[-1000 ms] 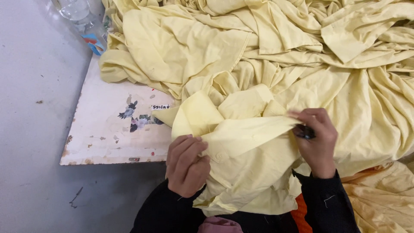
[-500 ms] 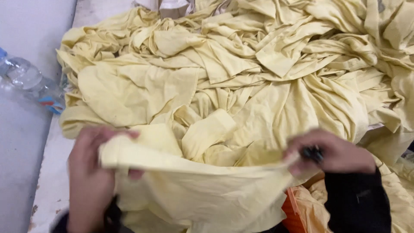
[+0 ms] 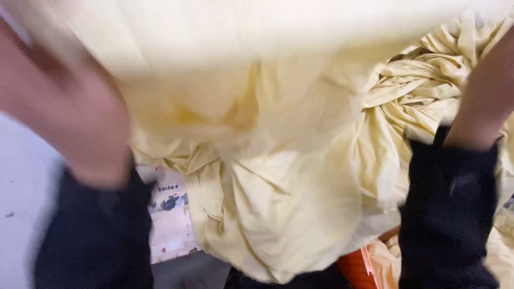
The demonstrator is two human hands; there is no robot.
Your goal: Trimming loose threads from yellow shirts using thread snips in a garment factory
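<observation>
Yellow cloth [image 3: 278, 214] now lifted near the camera; both hands' grip on it hidden.

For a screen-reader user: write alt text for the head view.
Two raised hands, left and right, lift a pale yellow cloth close to the camera, filling most of the blurred view. Black sleeves cover both forearms; more yellow cloth is piled behind, and a white board shows below.

A raised cloth [image 3: 257, 107] hangs between both hands, a heaped cloth pile [image 3: 423, 85] behind it.
</observation>
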